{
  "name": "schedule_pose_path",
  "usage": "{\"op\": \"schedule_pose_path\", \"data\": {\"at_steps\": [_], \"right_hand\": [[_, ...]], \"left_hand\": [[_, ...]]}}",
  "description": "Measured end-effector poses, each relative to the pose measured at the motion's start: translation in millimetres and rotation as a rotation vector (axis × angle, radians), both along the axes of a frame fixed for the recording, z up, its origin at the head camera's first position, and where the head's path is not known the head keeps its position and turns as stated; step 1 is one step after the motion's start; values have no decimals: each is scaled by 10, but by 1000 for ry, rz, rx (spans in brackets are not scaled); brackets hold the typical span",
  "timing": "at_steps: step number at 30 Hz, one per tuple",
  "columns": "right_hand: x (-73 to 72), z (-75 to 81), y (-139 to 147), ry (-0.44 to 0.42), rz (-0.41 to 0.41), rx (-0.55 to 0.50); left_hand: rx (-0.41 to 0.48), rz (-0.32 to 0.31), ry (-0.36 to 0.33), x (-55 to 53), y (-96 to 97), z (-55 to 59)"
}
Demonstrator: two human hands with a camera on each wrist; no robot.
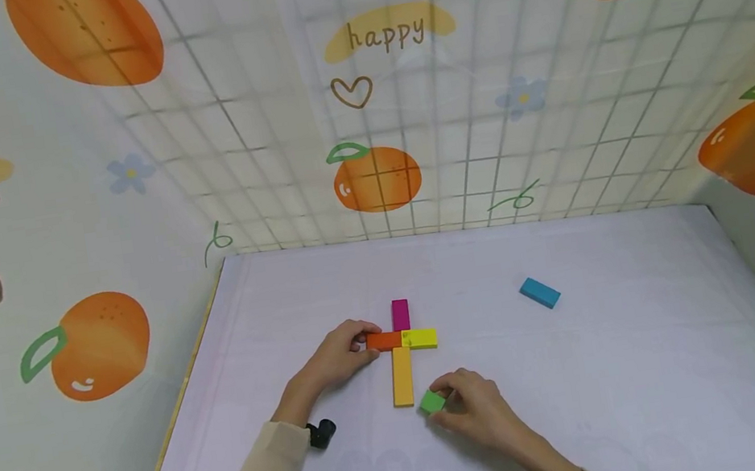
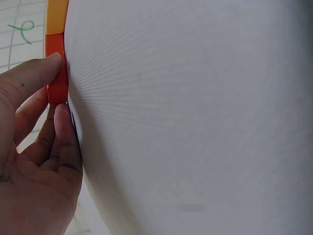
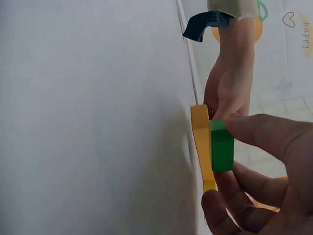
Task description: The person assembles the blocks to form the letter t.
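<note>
Four-armed, the flat layout of blocks lies on the white table. My left hand (image 1: 337, 355) pinches the orange-red block (image 1: 383, 341) between thumb and fingers at its outer end, where it forms the left arm. A yellow block (image 1: 422, 339) extends right of it, a magenta block (image 1: 400, 315) points away, and a long amber block (image 1: 402, 378) runs toward me. Just right of the amber block's near end, my right hand (image 1: 476, 408) holds a green block (image 1: 432, 401) between thumb and fingertips. In the right wrist view the green block (image 3: 221, 147) overlaps the amber block (image 3: 200, 132).
A blue block (image 1: 540, 292) lies alone toward the back right of the white table (image 1: 631, 360). Cloth walls (image 1: 258, 123) printed with oranges, hearts and lettering rise along the back and sides. A dark wrist device (image 1: 322, 433) sits below the left wrist.
</note>
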State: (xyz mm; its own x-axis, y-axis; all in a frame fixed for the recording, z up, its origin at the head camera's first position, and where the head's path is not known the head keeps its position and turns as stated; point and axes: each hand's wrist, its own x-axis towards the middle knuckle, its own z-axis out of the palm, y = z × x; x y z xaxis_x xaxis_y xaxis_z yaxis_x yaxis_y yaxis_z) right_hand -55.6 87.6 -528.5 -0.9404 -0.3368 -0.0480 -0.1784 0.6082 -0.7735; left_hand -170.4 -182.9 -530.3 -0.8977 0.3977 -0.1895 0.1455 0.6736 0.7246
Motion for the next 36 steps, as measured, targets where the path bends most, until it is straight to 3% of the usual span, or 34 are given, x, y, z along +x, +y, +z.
{"op": "schedule_pose_path", "data": {"at_steps": [20, 36], "right_hand": [[66, -54, -205, -8, 24, 135], [56, -50, -278, 11, 17, 140]], "left_hand": [[-4, -23, 17, -23, -5, -11], [-5, -18, 33, -18, -5, -23]]}}
